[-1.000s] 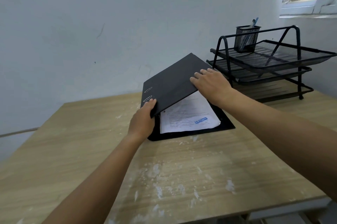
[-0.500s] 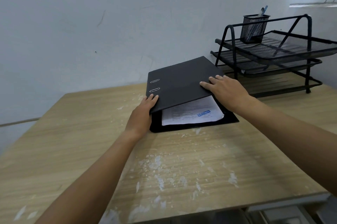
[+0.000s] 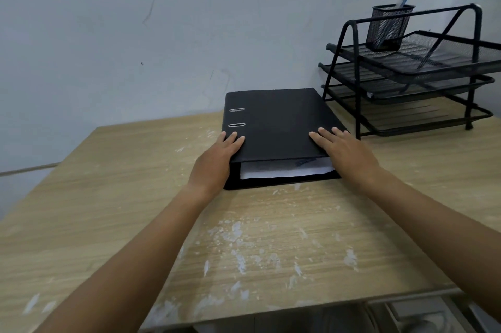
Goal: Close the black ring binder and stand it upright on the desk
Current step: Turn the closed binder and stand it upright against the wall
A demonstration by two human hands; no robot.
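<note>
The black ring binder (image 3: 276, 126) lies flat on the wooden desk (image 3: 271, 237) near the wall, its cover down over white papers (image 3: 284, 171) that show along the near edge. My left hand (image 3: 217, 161) grips the near left corner by the spine, fingers on top of the cover. At the near right corner my right hand (image 3: 344, 151) lies flat, with its fingers spread on the cover.
A black three-tier mesh tray rack (image 3: 406, 72) stands just right of the binder, with a mesh pen holder (image 3: 387, 27) on its top tier. The wall runs close behind the binder. White flecks mark the desk's near half.
The cover has swung down from a raised angle to flat over the papers, pressed by my right hand. My left hand stayed at the spine corner.
</note>
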